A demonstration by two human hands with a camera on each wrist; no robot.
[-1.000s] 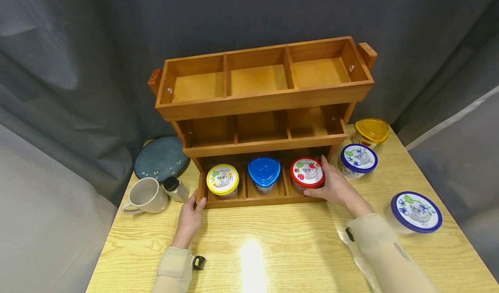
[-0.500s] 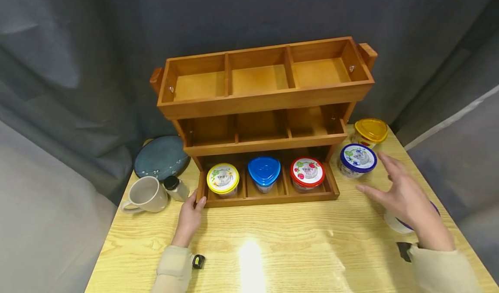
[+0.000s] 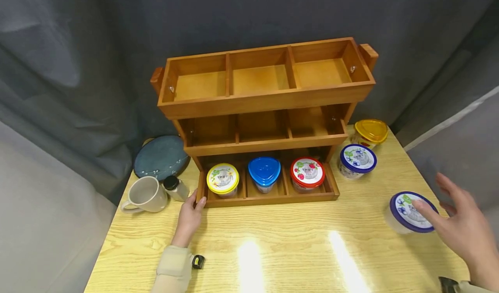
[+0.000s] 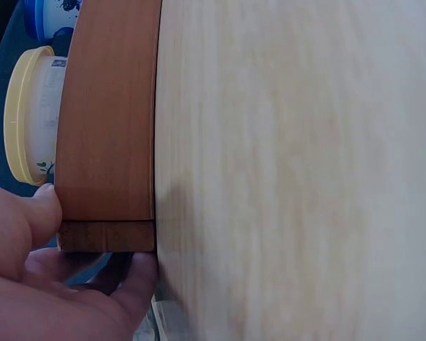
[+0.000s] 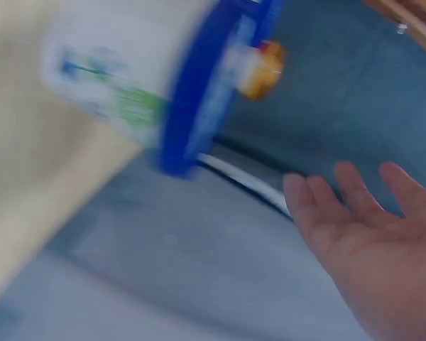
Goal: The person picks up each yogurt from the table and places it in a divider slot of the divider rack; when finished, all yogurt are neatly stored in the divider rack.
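Observation:
My left hand (image 3: 188, 221) grips the left front corner of a three-tier wooden shelf (image 3: 269, 103), thumb at the top edge and fingers around the end. On the bottom tier sit a yellow-lidded tub (image 3: 223, 179), a blue-lidded cup (image 3: 264, 171) and a red-lidded tub (image 3: 307, 172), each in its own compartment. Over the table's right edge, my right hand (image 3: 464, 226) is spread and holds nothing. Its thumb overlaps the lid of a large blue-rimmed tub (image 3: 405, 210) in the head view; the right wrist view, though blurred, shows the hand apart from that tub (image 5: 121, 78).
A smaller blue-rimmed tub (image 3: 358, 159) and a yellow-lidded cup (image 3: 371, 130) stand right of the shelf. To its left are a dark blue plate (image 3: 160, 158), a white mug (image 3: 148, 195) and a black-capped jar (image 3: 177, 189). Grey curtains (image 3: 249, 11) hang behind.
My right hand has let go of the red-lidded tub in the bottom right compartment and moved right, over to the large blue-rimmed tub. The left hand stays at the shelf's corner.

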